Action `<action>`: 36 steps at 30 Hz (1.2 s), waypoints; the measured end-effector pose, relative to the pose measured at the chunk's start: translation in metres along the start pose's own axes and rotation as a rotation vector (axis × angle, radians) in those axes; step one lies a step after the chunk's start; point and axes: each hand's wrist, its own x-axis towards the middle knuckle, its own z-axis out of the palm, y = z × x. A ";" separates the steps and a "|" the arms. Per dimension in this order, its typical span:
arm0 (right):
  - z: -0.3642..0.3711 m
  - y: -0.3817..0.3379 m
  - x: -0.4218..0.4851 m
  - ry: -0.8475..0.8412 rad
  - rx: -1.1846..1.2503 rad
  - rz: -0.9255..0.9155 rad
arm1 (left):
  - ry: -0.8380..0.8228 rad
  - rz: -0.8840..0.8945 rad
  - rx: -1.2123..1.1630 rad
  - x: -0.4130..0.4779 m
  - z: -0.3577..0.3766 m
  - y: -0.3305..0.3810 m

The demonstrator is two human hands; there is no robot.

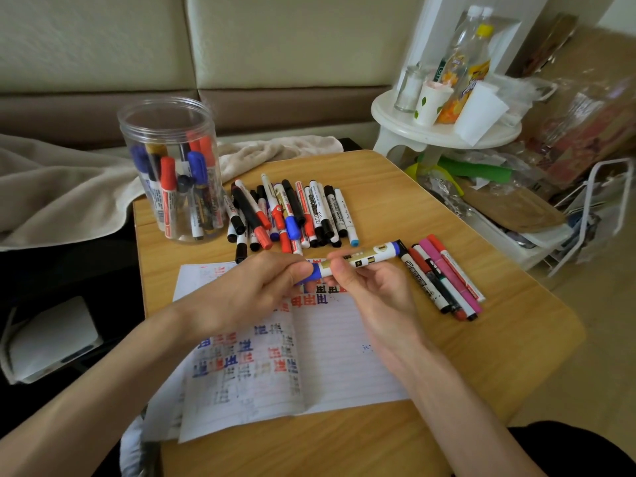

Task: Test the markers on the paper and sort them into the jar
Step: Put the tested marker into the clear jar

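The left hand (254, 294) grips the marker (364, 258) at its blue cap end; the right hand (375, 290) pinches the barrel. The marker is held above the paper (344, 356), cap apparently seated. The jar (168, 166) stands rear-left on the bench (447, 208).

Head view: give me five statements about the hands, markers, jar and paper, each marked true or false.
1. The left hand and right hand both hold one marker above the paper. True.
2. The jar is empty. False: several markers stand inside it.
3. A small group of markers lies on the table, right of the paper. True.
4. The paper is blank. False: it bears red, blue and black marks.
5. The jar lies on its side. False: it stands upright at the table's far left corner.
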 end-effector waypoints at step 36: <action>0.001 0.004 0.002 0.042 0.051 0.014 | 0.171 -0.012 0.238 -0.004 0.023 -0.002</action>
